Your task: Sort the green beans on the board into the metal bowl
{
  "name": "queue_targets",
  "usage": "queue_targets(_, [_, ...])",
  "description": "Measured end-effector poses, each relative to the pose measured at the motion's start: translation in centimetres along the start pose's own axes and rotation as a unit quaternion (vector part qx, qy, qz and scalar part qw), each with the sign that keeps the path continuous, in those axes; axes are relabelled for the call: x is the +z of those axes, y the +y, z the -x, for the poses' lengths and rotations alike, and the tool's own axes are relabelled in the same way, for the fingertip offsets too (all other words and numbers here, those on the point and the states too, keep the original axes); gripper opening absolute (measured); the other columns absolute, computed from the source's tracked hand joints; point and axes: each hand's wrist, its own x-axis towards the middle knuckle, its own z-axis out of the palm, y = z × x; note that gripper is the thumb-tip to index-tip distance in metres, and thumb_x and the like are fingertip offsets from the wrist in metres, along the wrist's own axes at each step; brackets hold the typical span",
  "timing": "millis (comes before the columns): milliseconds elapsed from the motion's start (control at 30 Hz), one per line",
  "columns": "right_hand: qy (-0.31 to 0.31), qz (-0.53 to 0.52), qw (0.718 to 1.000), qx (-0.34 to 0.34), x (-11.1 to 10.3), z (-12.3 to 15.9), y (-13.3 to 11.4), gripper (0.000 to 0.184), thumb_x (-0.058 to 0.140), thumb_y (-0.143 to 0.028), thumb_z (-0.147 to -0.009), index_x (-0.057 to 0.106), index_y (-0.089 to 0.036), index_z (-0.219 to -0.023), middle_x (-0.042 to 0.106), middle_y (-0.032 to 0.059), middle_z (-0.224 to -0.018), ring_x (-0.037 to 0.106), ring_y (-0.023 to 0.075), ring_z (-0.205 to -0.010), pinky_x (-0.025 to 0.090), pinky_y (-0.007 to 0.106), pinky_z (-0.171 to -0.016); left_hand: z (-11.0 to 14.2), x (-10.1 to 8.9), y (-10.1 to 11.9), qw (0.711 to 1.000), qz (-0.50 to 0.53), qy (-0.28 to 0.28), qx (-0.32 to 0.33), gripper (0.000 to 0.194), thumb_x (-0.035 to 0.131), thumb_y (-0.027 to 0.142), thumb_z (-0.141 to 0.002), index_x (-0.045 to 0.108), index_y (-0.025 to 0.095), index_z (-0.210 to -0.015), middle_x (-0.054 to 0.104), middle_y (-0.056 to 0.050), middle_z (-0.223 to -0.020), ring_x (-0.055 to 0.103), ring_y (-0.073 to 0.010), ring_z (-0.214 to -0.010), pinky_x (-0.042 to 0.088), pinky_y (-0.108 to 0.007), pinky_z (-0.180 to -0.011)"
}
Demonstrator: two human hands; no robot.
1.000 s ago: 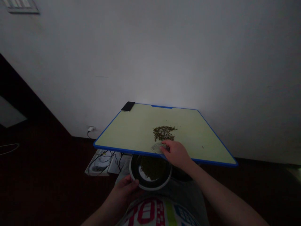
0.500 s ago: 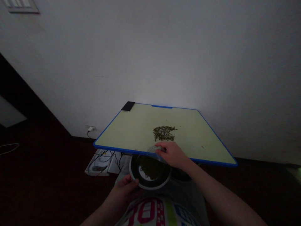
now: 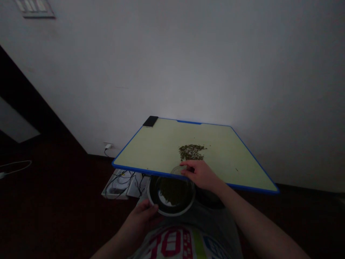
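My left hand [image 3: 144, 216] pinches the pale rim of a round bowl [image 3: 172, 214] between thumb and fingers. The bowl sits over my lap, just below the table's front edge, and a heap of small green-brown grains [image 3: 175, 190] lies in it. My right hand [image 3: 201, 174] is at that edge, its fingers closed on a clear round piece [image 3: 176, 169], perhaps a lid or shallow cup; its exact kind is too faint to tell. Just beyond those fingers, loose grains [image 3: 192, 151] are scattered on the pale table [image 3: 151, 147].
A dark phone-like slab [image 3: 150, 121] lies at the table's back left corner. Under the left side, a white box [image 3: 114, 194] holds tangled cables. A plug [image 3: 108, 146] sits in the wall socket. Blue trim [image 3: 253, 158] borders the table, which stands against the wall.
The view has shifted slightly, so the table appears a little further right. My right hand and the clear piece have moved slightly up at the table's edge. My left hand keeps its hold on the bowl.
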Motion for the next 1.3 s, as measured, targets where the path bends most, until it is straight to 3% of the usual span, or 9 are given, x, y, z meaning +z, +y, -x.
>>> queue_targets(133, [0.035,0.063,0.997,-0.011,0.3,-1.9,-0.8,0.031,0.059,-0.031,-0.087,0.072,-0.021,-0.113,0.076,0.0043,-0.089,0.067,0.0177,-0.078,0.047,0.029,-0.075,0.1,-0.2,0.1,1.0,0.014,-0.003,0.001,0.023,0.079,0.019,-0.071,0.075,0.015,-0.093,0.081,-0.011,-0.099,0.074,-0.0286,-0.098,0.054,-0.04,-0.096])
queue_targets(267, [0.024,0.168,0.985,-0.032,1.0,-4.3,-1.9,0.032,0.055,-0.034,-0.09,0.07,-0.024,-0.116,0.074,0.006,-0.11,0.066,0.0214,-0.099,0.046,0.031,-0.086,0.4,-0.4,0.4,1.0,0.01,0.02,0.0,0.022,0.079,0.017,-0.071,0.075,0.014,-0.092,0.082,-0.011,-0.095,0.074,-0.0285,-0.097,0.053,-0.04,-0.097])
queue_targets(400, [-0.015,0.246,0.968,-0.038,2.3,-6.8,-2.8,0.03,0.051,-0.036,-0.093,0.069,-0.024,-0.114,0.073,0.0089,-0.107,0.065,0.0237,-0.101,0.046,0.034,-0.086,0.3,-1.1,0.3,0.999,0.003,0.043,0.005,0.023,0.08,0.017,-0.069,0.073,0.016,-0.091,0.081,-0.01,-0.1,0.072,-0.0291,-0.103,0.054,-0.039,-0.096])
queue_targets(500, [-0.027,0.242,0.966,-0.085,3.2,-8.7,-3.4,0.03,0.05,-0.033,-0.093,0.07,-0.018,-0.11,0.072,0.0131,-0.106,0.063,0.0248,-0.102,0.045,0.034,-0.087,0.2,-1.6,0.1,0.999,0.022,0.038,0.005,0.026,0.081,0.018,-0.069,0.073,0.016,-0.094,0.081,-0.01,-0.1,0.072,-0.0302,-0.105,0.054,-0.042,-0.098])
queue_targets(633, [-0.054,0.219,0.965,-0.131,4.6,-11.0,-4.1,0.029,0.055,-0.032,-0.091,0.07,-0.02,-0.113,0.072,0.0102,-0.108,0.062,0.0213,-0.105,0.042,0.031,-0.091,0.3,-1.7,0.2,0.999,0.035,0.038,0.003,0.025,0.08,0.016,-0.07,0.073,0.016,-0.093,0.081,-0.01,-0.099,0.073,-0.0294,-0.102,0.054,-0.042,-0.098])
queue_targets(833, [-0.157,0.126,0.961,-0.191,6.1,-13.1,-4.9,0.034,0.061,-0.026,-0.087,0.068,-0.018,-0.119,0.074,0.0063,-0.1,0.065,0.0171,-0.088,0.043,0.025,-0.075,0.5,-1.3,0.4,0.998,0.047,0.038,-0.005,0.025,0.081,0.015,-0.069,0.073,0.016,-0.093,0.081,-0.011,-0.099,0.071,-0.0307,-0.106,0.052,-0.042,-0.101])
queue_targets(1067, [-0.236,0.107,0.941,-0.218,5.0,-12.1,-5.3,0.033,0.063,-0.024,-0.086,0.069,-0.018,-0.118,0.075,0.0049,-0.096,0.064,0.0147,-0.082,0.043,0.023,-0.071,0.6,-1.2,0.6,0.999,0.022,0.041,0.009,0.02,0.079,0.016,-0.07,0.074,0.015,-0.089,0.081,-0.013,-0.1,0.07,-0.0315,-0.108,0.049,-0.042,-0.104])
queue_targets(1300, [-0.202,0.106,0.946,-0.229,4.1,-6.7,-5.1,0.028,0.061,-0.02,-0.086,0.072,-0.02,-0.112,0.074,0.0069,-0.106,0.064,0.019,-0.098,0.043,0.028,-0.085,0.7,-0.9,0.8,0.999,0.015,0.034,0.01,0.02,0.081,0.016,-0.067,0.075,0.015,-0.086,0.082,-0.01,-0.095,0.072,-0.0304,-0.103,0.052,-0.04,-0.101])
